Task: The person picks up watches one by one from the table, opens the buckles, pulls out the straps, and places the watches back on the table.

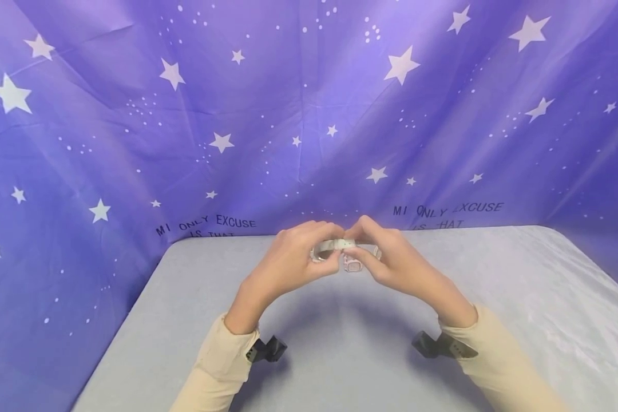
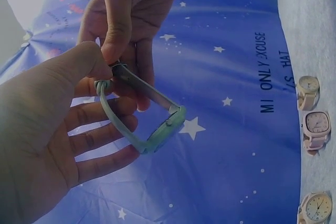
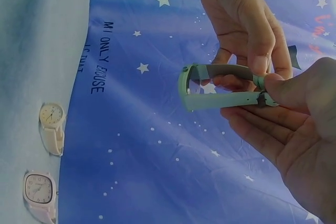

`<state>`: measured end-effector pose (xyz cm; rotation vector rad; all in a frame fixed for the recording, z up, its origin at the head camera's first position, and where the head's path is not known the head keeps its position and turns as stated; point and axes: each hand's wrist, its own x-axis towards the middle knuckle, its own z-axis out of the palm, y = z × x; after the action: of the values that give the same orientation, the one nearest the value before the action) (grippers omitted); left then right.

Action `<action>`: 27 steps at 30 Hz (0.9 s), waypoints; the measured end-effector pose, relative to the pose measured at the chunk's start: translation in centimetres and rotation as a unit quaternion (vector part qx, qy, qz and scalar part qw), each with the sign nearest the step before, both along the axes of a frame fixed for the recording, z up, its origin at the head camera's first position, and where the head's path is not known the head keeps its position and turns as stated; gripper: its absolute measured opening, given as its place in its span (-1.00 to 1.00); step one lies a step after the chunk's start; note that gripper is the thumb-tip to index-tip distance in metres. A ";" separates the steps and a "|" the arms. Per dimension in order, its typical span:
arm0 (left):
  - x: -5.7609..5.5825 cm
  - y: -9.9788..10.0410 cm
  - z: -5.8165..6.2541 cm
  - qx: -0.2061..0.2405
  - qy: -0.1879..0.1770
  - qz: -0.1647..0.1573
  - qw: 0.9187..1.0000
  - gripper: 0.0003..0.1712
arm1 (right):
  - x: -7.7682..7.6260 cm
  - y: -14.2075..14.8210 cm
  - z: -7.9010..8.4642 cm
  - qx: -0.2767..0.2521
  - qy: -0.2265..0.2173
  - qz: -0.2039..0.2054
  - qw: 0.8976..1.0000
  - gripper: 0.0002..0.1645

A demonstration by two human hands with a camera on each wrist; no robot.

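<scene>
A pale green wristwatch (image 1: 345,244) is held up above the table between both hands. Its strap makes a loop, and the round case (image 2: 165,130) hangs on the far side from the fingers. My left hand (image 1: 300,252) pinches one strap end between thumb and forefinger, the other fingers spread beneath. With thumb and fingers, my right hand (image 1: 397,258) grips the strap by the dark buckle (image 3: 262,98). The strap ends meet where the two hands come together, and fingertips partly hide that spot. In the head view, the hands cover much of the watch.
Behind the hands, a square pink watch (image 1: 353,265) lies on the grey cloth-covered table (image 1: 149,320). Round cream watches, one small (image 2: 308,85) and one larger (image 2: 317,207), lie on either side of it. A purple starry curtain (image 1: 298,114) hangs at the table's back edge.
</scene>
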<state>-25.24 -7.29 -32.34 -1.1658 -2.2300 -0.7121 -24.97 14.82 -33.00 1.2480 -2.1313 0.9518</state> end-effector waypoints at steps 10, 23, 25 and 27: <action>-0.1 0.0 0.0 -0.014 0.007 0.011 1.000 -0.72 | 0.0 -0.2 0.0 0.006 0.075 -0.028 0.997 -0.63; 0.4 -0.5 0.3 -0.004 -0.036 -0.009 0.999 -0.73 | 0.2 0.0 0.3 -0.013 0.013 -0.003 1.000 -0.70; 0.4 -0.4 0.3 0.000 -0.033 -0.021 0.999 -0.71 | 0.3 0.1 0.4 -0.017 0.000 0.001 1.000 -0.71; 0.4 -0.3 0.4 0.002 -0.026 -0.031 0.999 -0.70 | 0.3 0.2 0.5 -0.020 -0.008 0.004 1.000 -0.72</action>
<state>-24.87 -7.64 -31.93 -1.2315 -2.2420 -0.7794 -24.63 15.01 -32.48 1.2355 -2.1104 1.0049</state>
